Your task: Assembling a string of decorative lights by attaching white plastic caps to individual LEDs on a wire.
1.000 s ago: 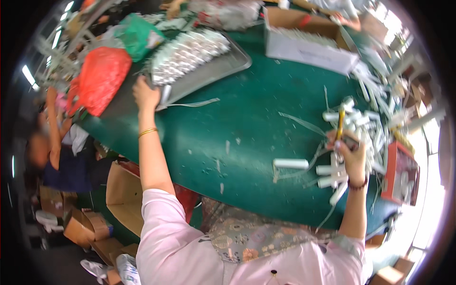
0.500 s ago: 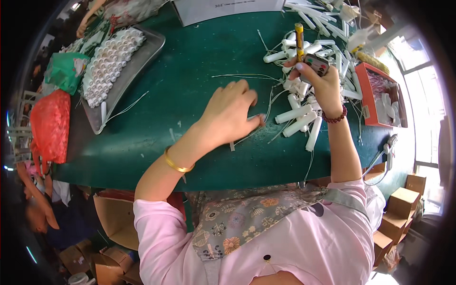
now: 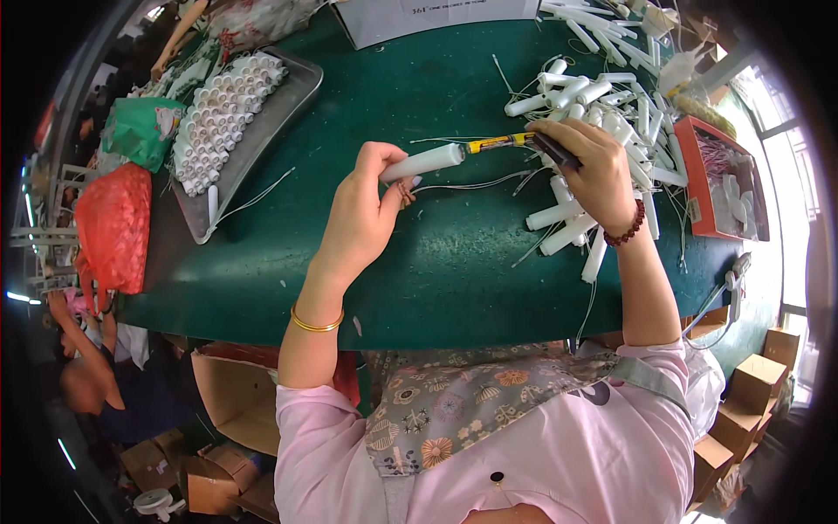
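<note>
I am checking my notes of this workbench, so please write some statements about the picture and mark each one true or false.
1. The left hand holds a white tube. True.
2. The right hand is empty. False: it holds a yellow-and-dark tool.
3. The yellow-and-dark tool points toward one end of the white tube. True.
4. The grey tray lies to the person's right. False: it lies to the left.
5. The red bag is nearer to the person than the green bag. True.
</note>
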{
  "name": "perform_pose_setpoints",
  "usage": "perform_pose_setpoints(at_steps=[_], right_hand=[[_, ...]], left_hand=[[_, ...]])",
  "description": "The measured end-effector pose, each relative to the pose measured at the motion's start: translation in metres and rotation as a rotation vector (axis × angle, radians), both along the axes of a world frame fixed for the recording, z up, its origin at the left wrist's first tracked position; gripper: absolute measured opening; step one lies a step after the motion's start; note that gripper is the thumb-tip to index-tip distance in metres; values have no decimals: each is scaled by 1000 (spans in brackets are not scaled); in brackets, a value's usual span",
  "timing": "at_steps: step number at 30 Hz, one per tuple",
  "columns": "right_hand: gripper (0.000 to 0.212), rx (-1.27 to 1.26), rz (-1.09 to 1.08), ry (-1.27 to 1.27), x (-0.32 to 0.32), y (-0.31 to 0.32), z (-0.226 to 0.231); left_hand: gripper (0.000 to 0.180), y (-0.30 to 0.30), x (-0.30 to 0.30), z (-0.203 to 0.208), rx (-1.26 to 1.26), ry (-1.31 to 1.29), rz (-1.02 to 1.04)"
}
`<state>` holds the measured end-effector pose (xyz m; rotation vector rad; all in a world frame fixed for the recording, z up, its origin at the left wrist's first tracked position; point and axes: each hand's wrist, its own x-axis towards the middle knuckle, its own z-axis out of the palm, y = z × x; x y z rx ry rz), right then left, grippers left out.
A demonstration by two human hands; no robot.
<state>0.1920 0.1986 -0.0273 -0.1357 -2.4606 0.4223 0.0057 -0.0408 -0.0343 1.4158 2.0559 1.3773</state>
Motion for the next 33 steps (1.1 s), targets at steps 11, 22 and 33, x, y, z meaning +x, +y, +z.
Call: perform_pose_setpoints(at_steps=[11, 22, 33], right_hand=[[32, 128, -66, -32, 1, -6, -2], [54, 202, 16, 8, 0, -27, -2], [56, 11, 290, -5, -6, -52, -12]], left_hand=[[22, 5, 7, -14, -6, 42, -48], [22, 9, 17, -15, -149, 184, -50], [23, 15, 28, -18, 18, 357, -109]])
